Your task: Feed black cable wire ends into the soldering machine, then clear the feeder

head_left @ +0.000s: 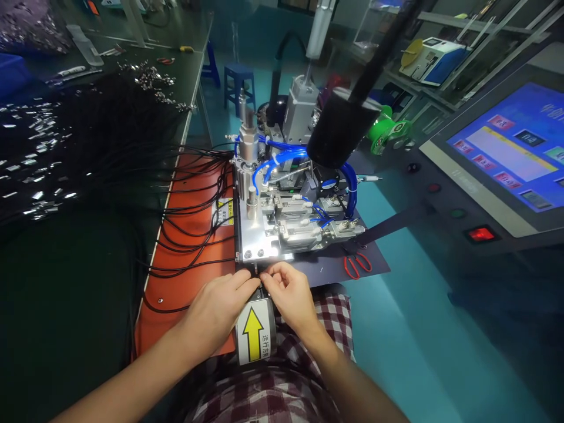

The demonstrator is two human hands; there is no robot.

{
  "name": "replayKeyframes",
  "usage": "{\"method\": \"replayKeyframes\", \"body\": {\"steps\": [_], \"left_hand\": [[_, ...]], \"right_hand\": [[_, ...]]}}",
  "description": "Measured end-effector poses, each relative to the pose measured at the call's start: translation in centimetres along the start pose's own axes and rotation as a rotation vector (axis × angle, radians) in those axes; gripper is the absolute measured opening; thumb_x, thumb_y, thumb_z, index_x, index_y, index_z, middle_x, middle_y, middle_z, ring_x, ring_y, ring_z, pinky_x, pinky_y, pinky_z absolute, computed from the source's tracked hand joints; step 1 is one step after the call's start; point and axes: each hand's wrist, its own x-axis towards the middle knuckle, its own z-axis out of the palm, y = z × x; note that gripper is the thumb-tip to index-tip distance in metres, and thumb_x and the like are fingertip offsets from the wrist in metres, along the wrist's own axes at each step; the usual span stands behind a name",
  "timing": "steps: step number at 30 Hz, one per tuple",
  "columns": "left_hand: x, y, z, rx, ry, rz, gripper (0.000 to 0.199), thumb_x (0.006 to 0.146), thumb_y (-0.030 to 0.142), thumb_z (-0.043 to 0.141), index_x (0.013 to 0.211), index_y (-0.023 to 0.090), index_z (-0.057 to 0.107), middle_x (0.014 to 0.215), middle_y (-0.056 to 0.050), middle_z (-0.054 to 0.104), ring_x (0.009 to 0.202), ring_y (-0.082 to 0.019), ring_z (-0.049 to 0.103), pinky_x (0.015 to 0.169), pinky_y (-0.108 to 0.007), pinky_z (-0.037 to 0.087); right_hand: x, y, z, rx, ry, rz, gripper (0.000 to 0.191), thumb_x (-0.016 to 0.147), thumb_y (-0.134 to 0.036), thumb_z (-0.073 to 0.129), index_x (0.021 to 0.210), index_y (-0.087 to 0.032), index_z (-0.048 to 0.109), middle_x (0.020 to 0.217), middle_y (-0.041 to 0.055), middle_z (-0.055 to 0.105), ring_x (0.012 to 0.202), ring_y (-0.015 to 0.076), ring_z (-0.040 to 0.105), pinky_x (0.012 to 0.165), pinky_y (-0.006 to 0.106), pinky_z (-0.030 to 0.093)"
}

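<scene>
My left hand is closed in a pinch at the near end of a metal machine. A thin black cable runs in from the left and disappears behind this hand; its end is hidden by the fingers. My right hand is pinched just opposite, fingertips close to the left ones, and what it grips is too small to make out. A small upright metal piece shows between the two hands, at the machine's edge. Below them is a guide cover with a yellow arrow pointing toward the machine.
Several black cables cross the orange plate into the machine's left side. A dark bundle of cables with shiny ends covers the left table. Red-handled scissors lie right of the machine. A touchscreen and black lamp head stand close by.
</scene>
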Motion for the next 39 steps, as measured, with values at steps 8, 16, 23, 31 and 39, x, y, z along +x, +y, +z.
{"method": "replayKeyframes", "body": {"steps": [8, 16, 23, 31, 39], "left_hand": [[0.0, -0.1, 0.1, -0.001, -0.028, -0.017, 0.023, 0.086, 0.008, 0.044, 0.099, 0.017, 0.060, 0.085, -0.004, 0.061, 0.071, -0.019, 0.058, 0.059, -0.030, 0.043], [0.1, -0.1, 0.0, -0.017, -0.039, -0.021, 0.022, 0.087, 0.008, 0.045, 0.100, 0.017, 0.060, 0.086, -0.004, 0.061, 0.072, -0.020, 0.059, 0.060, -0.030, 0.044], [0.0, -0.1, 0.1, -0.037, -0.031, -0.019, 0.022, 0.086, 0.008, 0.046, 0.101, 0.016, 0.061, 0.088, -0.004, 0.062, 0.073, -0.019, 0.060, 0.060, -0.030, 0.046], [-0.1, -0.2, 0.1, -0.051, -0.023, -0.015, 0.022, 0.086, 0.008, 0.045, 0.100, 0.017, 0.060, 0.090, -0.005, 0.062, 0.075, -0.021, 0.060, 0.062, -0.031, 0.047], [0.1, -0.1, 0.1, -0.034, -0.037, -0.032, 0.025, 0.086, 0.007, 0.043, 0.100, 0.017, 0.061, 0.086, -0.005, 0.061, 0.074, -0.021, 0.061, 0.061, -0.031, 0.048]], "right_hand": [[-0.1, 0.5, 0.0, 0.241, 0.006, 0.070, 0.016, 0.080, -0.032, 0.057, 0.073, -0.018, 0.055, 0.055, -0.0058, 0.043, 0.048, 0.0090, 0.036, 0.047, 0.022, 0.030], [-0.5, 0.7, 0.0, 0.370, 0.020, 0.150, 0.016, 0.077, -0.032, 0.060, 0.072, -0.017, 0.056, 0.060, -0.0040, 0.050, 0.054, 0.0100, 0.041, 0.051, 0.023, 0.032], [0.6, 0.9, -0.2, 0.607, -0.094, 0.426, 0.019, 0.069, -0.028, 0.060, 0.057, -0.017, 0.050, 0.048, -0.0079, 0.034, 0.043, 0.0057, 0.022, 0.042, 0.022, 0.014], [-1.6, 1.1, -0.7, 0.481, -0.069, 0.356, 0.025, 0.072, -0.039, 0.062, 0.070, -0.015, 0.058, 0.052, -0.0059, 0.040, 0.046, 0.0069, 0.030, 0.042, 0.021, 0.021], [-1.5, -1.0, -0.9, -0.090, 0.054, 0.004, 0.019, 0.079, -0.026, 0.053, 0.062, -0.019, 0.053, 0.057, -0.0034, 0.045, 0.054, 0.0106, 0.037, 0.052, 0.026, 0.028]]}}
